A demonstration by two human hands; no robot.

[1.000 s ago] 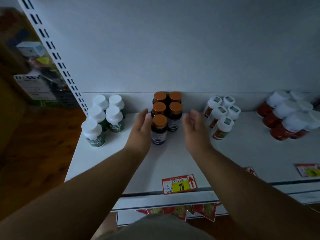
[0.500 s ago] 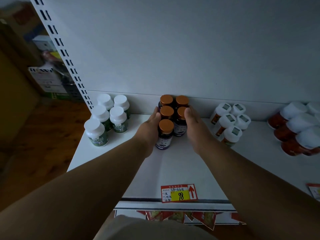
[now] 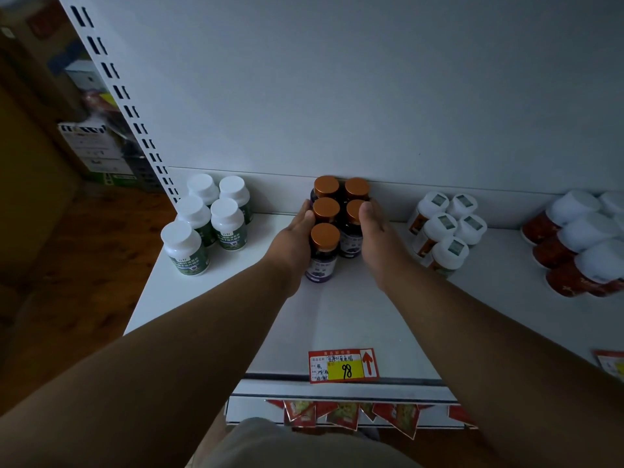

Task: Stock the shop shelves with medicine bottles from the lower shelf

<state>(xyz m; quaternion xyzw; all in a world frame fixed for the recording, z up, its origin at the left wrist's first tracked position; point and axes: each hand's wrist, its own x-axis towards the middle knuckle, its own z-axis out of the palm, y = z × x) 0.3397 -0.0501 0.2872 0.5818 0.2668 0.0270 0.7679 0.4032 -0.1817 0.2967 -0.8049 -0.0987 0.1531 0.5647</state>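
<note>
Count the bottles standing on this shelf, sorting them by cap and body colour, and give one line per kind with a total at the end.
Copper-capped dark bottles: 5
White-capped green bottles: 5
White-capped bottles with a square cap sticker: 5
White-capped red bottles: at least 6 in view, as the group runs off the right edge
Total: at least 21

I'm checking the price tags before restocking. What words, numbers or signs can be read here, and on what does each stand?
"98", black on yellow, with a red upward arrow: red-bordered paper price tag on the white shelf's front edge.
Handwritten characters on that tag: too small to read.
Labels on the orange-capped dark bottles, green-labelled white-capped bottles and red white-capped bottles: too blurred.
Second tag at the right edge: cut off, unreadable.
</note>
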